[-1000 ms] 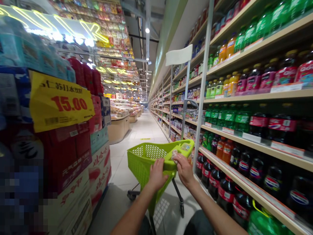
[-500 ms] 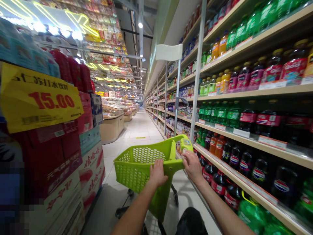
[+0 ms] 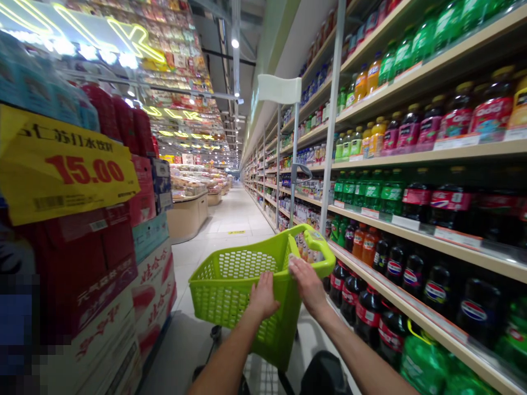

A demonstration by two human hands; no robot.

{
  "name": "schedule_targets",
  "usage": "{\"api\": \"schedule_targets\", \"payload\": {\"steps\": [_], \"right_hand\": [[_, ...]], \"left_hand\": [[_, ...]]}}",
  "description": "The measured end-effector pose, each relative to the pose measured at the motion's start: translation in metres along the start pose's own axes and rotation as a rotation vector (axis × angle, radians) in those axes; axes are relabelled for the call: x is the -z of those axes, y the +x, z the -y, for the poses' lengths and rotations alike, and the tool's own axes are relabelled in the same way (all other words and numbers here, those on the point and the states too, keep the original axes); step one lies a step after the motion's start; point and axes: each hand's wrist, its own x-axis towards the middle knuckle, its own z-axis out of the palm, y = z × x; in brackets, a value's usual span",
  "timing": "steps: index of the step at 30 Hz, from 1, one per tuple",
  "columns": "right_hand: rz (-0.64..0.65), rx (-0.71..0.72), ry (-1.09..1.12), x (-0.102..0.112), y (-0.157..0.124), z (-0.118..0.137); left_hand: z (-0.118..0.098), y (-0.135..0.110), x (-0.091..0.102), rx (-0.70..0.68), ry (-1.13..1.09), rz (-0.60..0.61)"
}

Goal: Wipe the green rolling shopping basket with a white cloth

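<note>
Indoors, green cart (image 3: pixel 230 299) on pale tiles (image 3: pixel 222 225) beside shelves (image 3: pixel 411 158).

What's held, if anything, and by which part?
The left hand and right hand lie on the green cart's rim, the right nearer the handle, something pale at its fingertips; grip is unclear.

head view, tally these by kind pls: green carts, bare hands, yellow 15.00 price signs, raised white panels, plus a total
Green cart: 1
Bare hands, left hand and right hand: 2
Yellow price sign reading 15.00: 1
Raised white panel: 1
Total: 5
</note>
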Motion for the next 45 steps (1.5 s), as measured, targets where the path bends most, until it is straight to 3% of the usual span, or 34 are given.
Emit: {"api": "schedule_targets", "payload": {"steps": [4, 8, 11, 17, 19, 21, 24, 26, 27, 29, 31, 33, 36, 40, 43, 45], "right_hand": [[0.029, 0.134, 0.111, -0.018, -0.006, 0.019], [-0.047, -0.014, 0.06, 0.006, -0.002, -0.019], [-0.065, -0.091, 0.021, 0.023, -0.017, -0.039], [0.066, -0.015, 0.082, 0.001, -0.094, -0.001], [0.096, -0.051, 0.155, 0.001, -0.099, 0.006], [0.056, -0.163, 0.253, 0.009, -0.085, 0.004], [-0.089, -0.456, 0.442, 0.025, -0.046, 0.003], [-0.159, -0.69, 0.611, 0.029, -0.024, 0.012], [-0.18, -0.788, 0.692, 0.028, -0.018, 0.019], [-0.197, -0.891, 0.78, 0.025, -0.016, 0.036], [-0.201, -0.838, 0.721, 0.022, -0.026, 0.049], [-0.189, -0.688, 0.588, 0.021, -0.039, 0.054], [-0.118, -0.469, 0.445, 0.024, -0.056, 0.053], [0.102, -0.258, 0.324, 0.033, -0.062, 0.052], [0.238, -0.164, 0.266, 0.037, -0.06, 0.05], [0.241, -0.132, 0.275, 0.038, -0.057, 0.042]], "left_hand": [[0.0, 0.001, 0.001, -0.028, 0.032, 0.034], [0.004, 0.004, 0.002, 0.012, 0.041, 0.024], [0.002, 0.004, -0.002, 0.009, 0.048, 0.001], [0.0, 0.006, -0.006, -0.004, 0.049, -0.006], [0.002, 0.007, -0.006, -0.009, 0.048, 0.0], [0.001, 0.007, -0.007, -0.002, 0.012, -0.014], [-0.012, 0.003, -0.018, 0.019, -0.251, -0.171], [-0.029, -0.003, -0.032, 0.035, -0.643, -0.245], [-0.039, -0.007, -0.041, 0.037, -0.881, -0.235], [-0.056, -0.015, -0.057, 0.045, -1.338, -0.081], [-0.064, -0.021, -0.068, 0.062, -1.64, 0.013], [-0.063, -0.023, -0.071, 0.096, -1.772, 0.008], [-0.054, -0.024, -0.062, 0.173, -1.865, 0.055], [-0.051, -0.026, -0.042, 0.195, -2.045, 0.263], [-0.053, -0.032, -0.031, 0.061, -1.976, 0.384], [-0.053, -0.034, -0.025, 0.032, -1.802, 0.437]]}}
